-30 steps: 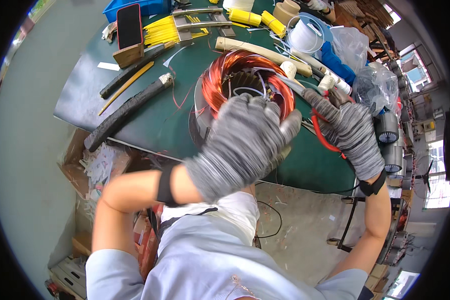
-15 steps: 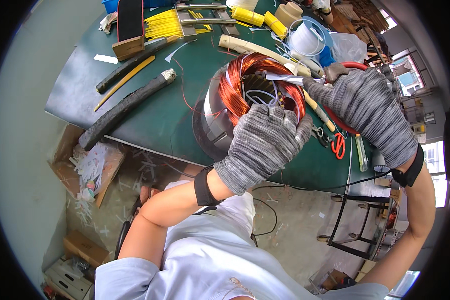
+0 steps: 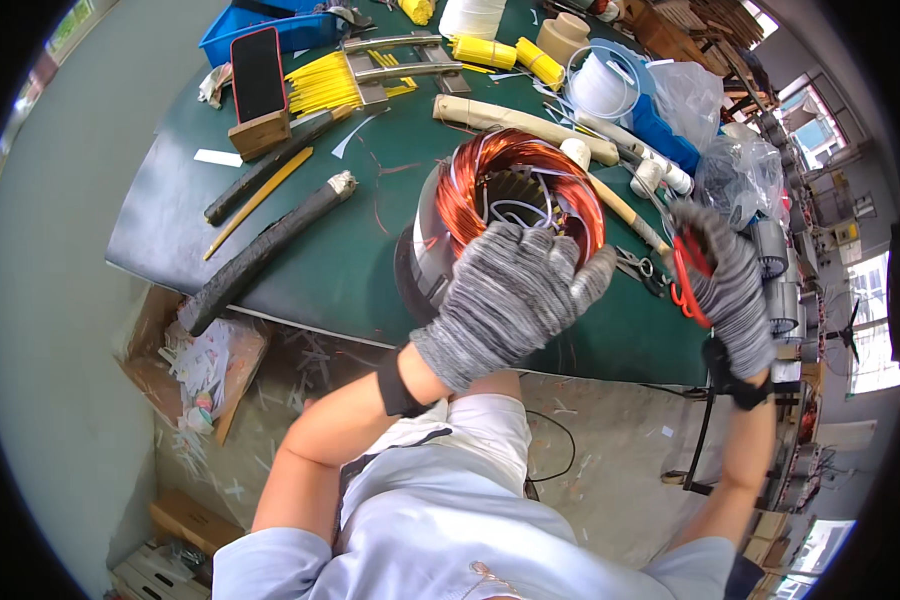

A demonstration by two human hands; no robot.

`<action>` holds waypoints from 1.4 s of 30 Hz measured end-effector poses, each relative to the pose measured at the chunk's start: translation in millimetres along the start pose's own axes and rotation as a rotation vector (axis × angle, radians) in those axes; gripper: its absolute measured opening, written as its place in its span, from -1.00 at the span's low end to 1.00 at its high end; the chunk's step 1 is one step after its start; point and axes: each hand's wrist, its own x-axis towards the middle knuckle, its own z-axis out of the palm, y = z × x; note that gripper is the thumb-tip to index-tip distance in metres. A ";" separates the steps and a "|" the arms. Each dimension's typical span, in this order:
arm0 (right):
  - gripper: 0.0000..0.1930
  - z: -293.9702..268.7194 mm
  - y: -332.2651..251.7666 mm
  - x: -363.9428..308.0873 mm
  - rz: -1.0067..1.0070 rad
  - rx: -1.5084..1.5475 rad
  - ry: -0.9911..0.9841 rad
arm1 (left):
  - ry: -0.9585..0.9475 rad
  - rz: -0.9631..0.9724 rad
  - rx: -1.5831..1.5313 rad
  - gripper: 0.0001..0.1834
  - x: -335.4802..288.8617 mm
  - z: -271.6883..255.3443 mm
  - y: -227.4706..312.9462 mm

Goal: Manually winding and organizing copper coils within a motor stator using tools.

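Observation:
A motor stator [image 3: 428, 215] with a thick ring of copper winding [image 3: 470, 180] stands on the green table. White leads curl inside its bore. My left hand [image 3: 515, 300], in a grey striped knit glove, grips the near rim, its fingers curled over the winding; their tips are partly hidden. To the right, my gloved right hand [image 3: 732, 280] is closed on red-handled scissors [image 3: 688, 280], raised near the table's right side and slightly blurred. Black-handled scissors [image 3: 652, 278] lie between my hands.
Behind the stator lies a pale wrapped stick [image 3: 520, 125]. Dark rods [image 3: 270, 245] and a phone on a wooden stand [image 3: 258, 85] are at the left. Yellow tubes [image 3: 320, 85], a white spool [image 3: 605, 82] and plastic bags [image 3: 735, 180] line the back and right.
My right hand has moved down and toward me, and it now holds the red scissors that lay on the table. The white strip is no longer in it. My left hand stays on the stator.

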 end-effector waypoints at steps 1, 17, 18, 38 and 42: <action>-0.55 21.4 19.6 -22.0 0.071 0.078 0.104 | 0.015 0.028 -0.005 -0.54 2.6 -4.2 -4.7; -0.50 79.1 18.5 -99.5 -0.054 0.560 -0.041 | -0.418 -0.044 -0.367 -0.84 78.3 -16.8 -82.0; -0.51 58.2 2.7 -99.0 -0.088 0.604 -0.154 | -0.379 -0.001 -0.350 -0.84 73.8 -19.0 -86.5; -0.55 11.9 -142.2 -24.3 -0.620 0.380 -0.355 | -0.180 -0.132 -0.610 -0.89 43.8 -9.6 -82.7; -0.55 -15.8 -78.7 -27.9 -0.185 0.094 -0.093 | -0.183 -0.122 -0.648 -0.88 40.5 -8.6 -85.6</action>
